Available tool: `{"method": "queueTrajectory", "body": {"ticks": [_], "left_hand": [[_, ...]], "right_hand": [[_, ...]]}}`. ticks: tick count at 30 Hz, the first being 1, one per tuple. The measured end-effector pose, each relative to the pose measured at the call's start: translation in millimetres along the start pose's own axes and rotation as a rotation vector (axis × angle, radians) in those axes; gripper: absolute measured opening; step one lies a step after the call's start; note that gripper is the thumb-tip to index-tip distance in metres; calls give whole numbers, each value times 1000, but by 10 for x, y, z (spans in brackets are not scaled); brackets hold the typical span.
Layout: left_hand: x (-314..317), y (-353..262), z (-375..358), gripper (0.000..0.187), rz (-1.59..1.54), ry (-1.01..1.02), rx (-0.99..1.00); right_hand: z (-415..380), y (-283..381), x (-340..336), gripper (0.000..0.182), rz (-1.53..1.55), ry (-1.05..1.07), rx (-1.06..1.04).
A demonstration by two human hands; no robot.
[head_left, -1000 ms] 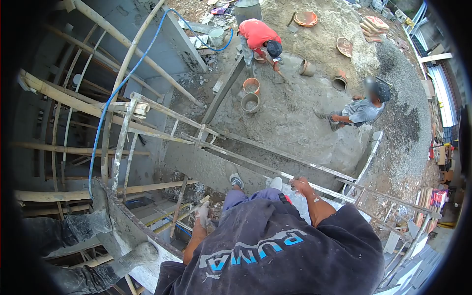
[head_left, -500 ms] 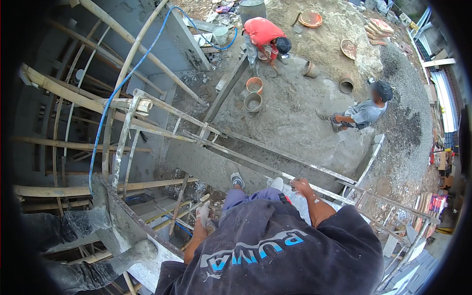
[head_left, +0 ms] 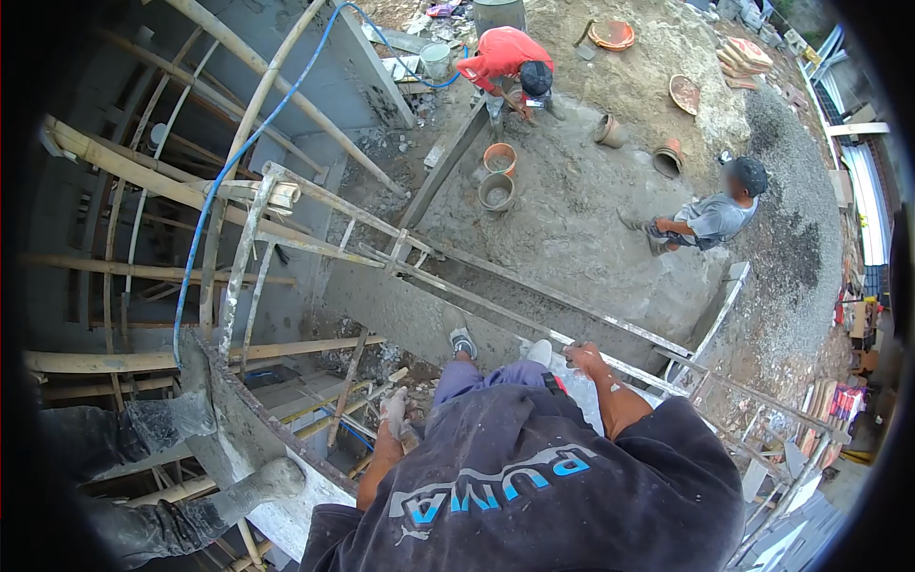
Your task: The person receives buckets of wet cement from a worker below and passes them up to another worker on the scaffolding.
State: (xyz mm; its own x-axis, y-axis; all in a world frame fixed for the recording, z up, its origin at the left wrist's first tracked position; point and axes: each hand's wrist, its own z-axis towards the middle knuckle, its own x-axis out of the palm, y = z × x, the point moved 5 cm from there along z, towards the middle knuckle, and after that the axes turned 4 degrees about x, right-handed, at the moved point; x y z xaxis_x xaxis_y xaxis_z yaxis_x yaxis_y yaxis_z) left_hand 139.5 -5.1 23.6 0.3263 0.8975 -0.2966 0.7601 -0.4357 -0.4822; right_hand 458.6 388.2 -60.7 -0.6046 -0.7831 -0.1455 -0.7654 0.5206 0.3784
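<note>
My left hand (head_left: 393,408), coated in pale cement, hangs beside my left thigh near the end of a bamboo pole (head_left: 396,377). Its fingers look loosely stretched, and nothing shows in them. My right hand (head_left: 583,357) is closed at the white-spattered scaffold rail (head_left: 634,374) and appears to grip it; the fingertips are partly hidden. Between my arms are my dark shirt (head_left: 515,477) and purple trousers (head_left: 467,379). Below, my left shoe (head_left: 462,341) rests on a grey concrete ledge (head_left: 400,310).
Another person's cement-covered boots (head_left: 272,481) stand on a narrow wall (head_left: 233,434) at left. Below, a person in red (head_left: 500,57) bends over wet mortar (head_left: 572,229) near two buckets (head_left: 496,191); a person in grey (head_left: 715,217) stands right. Bamboo poles (head_left: 114,362) and a blue hose (head_left: 205,229) cross the left.
The view has shifted slightly. The person in red has bent lower with one elbow swung outward. My hands stay in nearly the same places.
</note>
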Motion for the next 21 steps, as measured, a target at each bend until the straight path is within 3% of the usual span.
{"method": "queueTrajectory", "body": {"ticks": [11, 21], "left_hand": [[-74, 137, 359, 32, 20, -40, 13], [-137, -108, 230, 26, -44, -10, -23]], "right_hand": [[46, -4, 44, 35, 13, -12, 52], [64, 183, 162, 38, -28, 21, 8]]}}
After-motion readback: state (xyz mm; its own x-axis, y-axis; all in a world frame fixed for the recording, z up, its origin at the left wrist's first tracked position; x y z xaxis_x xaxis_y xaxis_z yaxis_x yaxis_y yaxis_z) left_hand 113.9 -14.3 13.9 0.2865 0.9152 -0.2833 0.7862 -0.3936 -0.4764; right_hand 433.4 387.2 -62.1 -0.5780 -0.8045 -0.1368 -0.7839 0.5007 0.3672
